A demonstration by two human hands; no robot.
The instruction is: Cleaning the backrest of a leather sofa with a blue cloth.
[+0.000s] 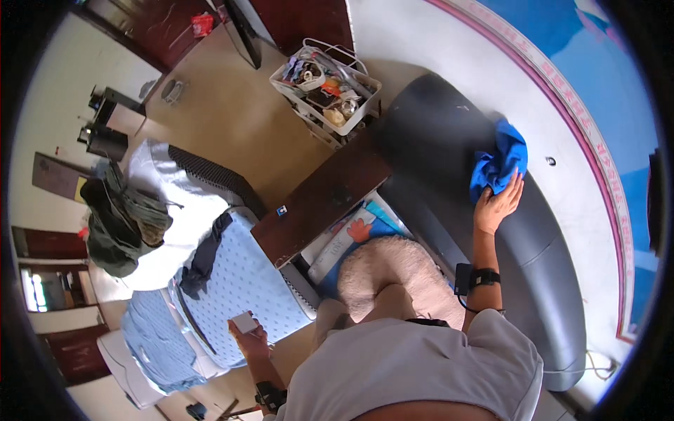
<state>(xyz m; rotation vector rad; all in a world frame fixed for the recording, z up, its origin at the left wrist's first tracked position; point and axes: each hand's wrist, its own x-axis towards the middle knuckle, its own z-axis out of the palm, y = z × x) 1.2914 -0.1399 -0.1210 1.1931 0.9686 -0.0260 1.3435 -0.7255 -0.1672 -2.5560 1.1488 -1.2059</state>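
My right hand reaches forward to the top of a black padded leather backrest by the wall. Its fingers and thumb are on a crumpled blue cloth draped there. Low on the other side, my left hand holds a small white box-like object in its fingers. That hand is over the edge of a surface covered in light blue patterned fabric. A fluffy beige cushion lies in front of my body, partly under my legs.
Ahead stands a white plastic basket packed with small items. A dark wooden board juts from the backrest, bearing a small blue item. Dark clothing is heaped on white fabric at left. A cable hangs at lower right.
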